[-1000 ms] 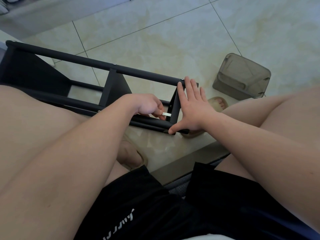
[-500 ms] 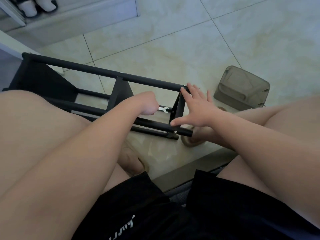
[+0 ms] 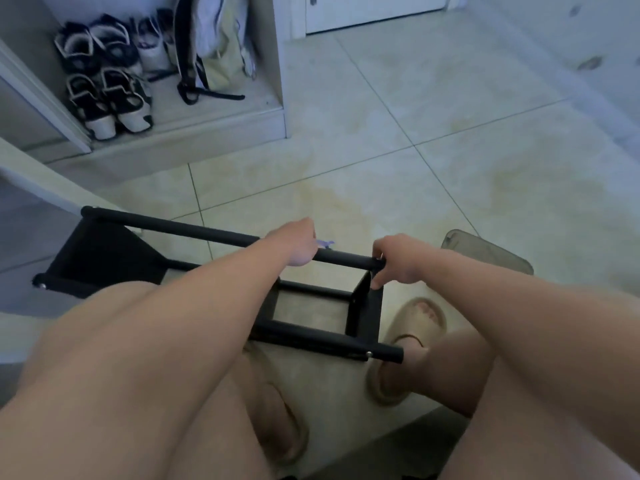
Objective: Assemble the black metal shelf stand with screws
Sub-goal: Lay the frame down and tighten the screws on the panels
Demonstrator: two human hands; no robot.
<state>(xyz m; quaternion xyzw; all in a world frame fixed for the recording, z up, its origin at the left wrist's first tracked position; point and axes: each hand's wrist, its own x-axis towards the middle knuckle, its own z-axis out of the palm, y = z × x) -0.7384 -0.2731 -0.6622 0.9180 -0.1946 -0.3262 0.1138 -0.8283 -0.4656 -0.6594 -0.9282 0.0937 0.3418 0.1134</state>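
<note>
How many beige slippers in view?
2. The right slipper is on the foot beside the near right end of the shelf stand. The left slipper is lower in frame, between the legs, partly hidden.

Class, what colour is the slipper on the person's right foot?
Beige; the slipper shows best in the head view.

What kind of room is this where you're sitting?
Most likely the entryway of a home. A low open cubby holds pairs of black-and-white shoes and a pale cloth bag, the floor is glossy cream tile, and a white door stands just beyond.
</note>
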